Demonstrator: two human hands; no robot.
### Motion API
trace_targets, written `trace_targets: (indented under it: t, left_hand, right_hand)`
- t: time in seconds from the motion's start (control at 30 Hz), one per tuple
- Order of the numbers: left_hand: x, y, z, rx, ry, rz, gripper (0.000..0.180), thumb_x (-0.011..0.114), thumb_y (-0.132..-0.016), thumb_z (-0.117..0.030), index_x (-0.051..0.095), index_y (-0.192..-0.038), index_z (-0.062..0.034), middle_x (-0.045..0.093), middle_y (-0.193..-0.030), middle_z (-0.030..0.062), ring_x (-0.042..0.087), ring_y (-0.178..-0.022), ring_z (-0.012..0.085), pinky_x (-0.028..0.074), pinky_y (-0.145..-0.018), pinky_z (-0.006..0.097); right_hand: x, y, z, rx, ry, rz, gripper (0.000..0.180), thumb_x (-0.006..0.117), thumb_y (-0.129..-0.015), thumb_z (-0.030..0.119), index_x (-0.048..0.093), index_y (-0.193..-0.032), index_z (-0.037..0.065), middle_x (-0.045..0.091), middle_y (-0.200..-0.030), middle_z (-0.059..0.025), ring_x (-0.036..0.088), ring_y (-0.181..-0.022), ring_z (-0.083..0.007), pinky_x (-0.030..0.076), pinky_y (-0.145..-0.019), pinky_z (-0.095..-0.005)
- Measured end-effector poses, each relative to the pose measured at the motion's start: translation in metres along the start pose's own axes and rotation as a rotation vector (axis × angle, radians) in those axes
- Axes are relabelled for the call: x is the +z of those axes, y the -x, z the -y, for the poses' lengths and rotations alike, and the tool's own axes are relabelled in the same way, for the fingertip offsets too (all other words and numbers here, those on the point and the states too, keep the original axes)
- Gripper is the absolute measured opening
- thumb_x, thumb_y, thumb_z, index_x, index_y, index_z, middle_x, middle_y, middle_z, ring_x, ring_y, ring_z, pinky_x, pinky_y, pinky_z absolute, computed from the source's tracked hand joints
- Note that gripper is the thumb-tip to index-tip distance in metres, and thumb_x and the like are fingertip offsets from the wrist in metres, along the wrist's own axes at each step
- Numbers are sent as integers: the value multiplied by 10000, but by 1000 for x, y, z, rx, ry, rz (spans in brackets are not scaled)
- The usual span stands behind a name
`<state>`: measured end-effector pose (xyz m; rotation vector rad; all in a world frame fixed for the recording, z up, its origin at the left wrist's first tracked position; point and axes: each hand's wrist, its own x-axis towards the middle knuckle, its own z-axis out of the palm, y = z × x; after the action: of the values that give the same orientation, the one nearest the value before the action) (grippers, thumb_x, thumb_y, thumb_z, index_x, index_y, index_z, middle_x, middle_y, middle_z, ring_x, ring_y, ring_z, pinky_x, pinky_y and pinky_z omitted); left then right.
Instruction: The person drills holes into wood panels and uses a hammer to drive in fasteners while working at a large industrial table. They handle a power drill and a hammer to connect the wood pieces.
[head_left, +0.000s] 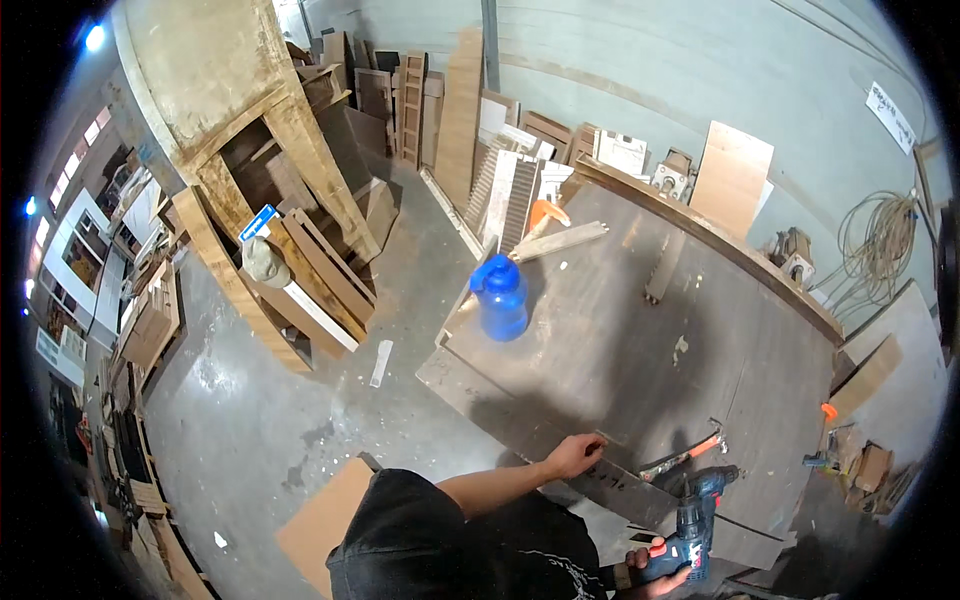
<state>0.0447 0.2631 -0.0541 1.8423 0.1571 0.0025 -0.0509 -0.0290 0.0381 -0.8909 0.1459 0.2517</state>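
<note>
My left hand [577, 456] is over the near edge of the wooden worktable [620, 370], its fingers curled in. Whether anything small sits between those fingers I cannot make out. At the lower right, my right hand [668, 581] grips the lower end of a dark blue and black cordless drill [692, 535]. The drill's chuck points away over the tabletop. Between the two hands and slightly farther off lies a tool with an orange-red handle [704, 446]. A board with dark handwritten marks [612, 481] runs along the table's near edge, beside my left hand.
A blue plastic jug [501, 300] stands at the table's left side, near a wooden strip [560, 241]. A raised wooden rail [715, 247] borders the far edge. Stacked boards [320, 270] lean on the left. Coiled cable [880, 245] hangs on the right wall.
</note>
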Motion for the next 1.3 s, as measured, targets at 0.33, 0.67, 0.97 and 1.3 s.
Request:
trace_targets:
  t: [0.33,0.67,0.97,1.3]
  left_hand:
    - [5,8,-11,-86,4,-2,276,635,-885,-160,636,-1140,-55,695,-981,154,683,-884,273,534,-805,372]
    - [0,-10,17,-96,50,33,260,694,-897,-163,649,-1109,-18,709,-917,86,653,-822,128,535,-768,298]
    - [3,-20,14,-217,294,171,269,584,-971,-162,643,-1175,4,682,-897,68,621,-776,143,519,-701,309]
    - [0,-9,-5,-322,741,351,201,587,-987,-160,610,-1157,-56,610,-869,39,554,-747,128,481,-726,304]
  right_hand:
    - [-66,4,-4,82,-57,171,990,320,-777,889,490,-1270,48,496,-675,-58,360,-552,-179,315,-572,-322]
    - [19,9,-4,-108,-193,88,906,456,-854,726,535,-1190,-112,658,-1000,-190,576,-598,-242,455,-549,-365]
    - [21,19,-4,-187,-206,75,892,482,-860,707,480,-1255,-93,658,-1097,-213,575,-586,-230,455,-549,-386]
    - [21,24,-10,-220,-245,41,868,487,-880,669,428,-1309,-83,642,-1121,-253,622,-620,-252,523,-578,-404]
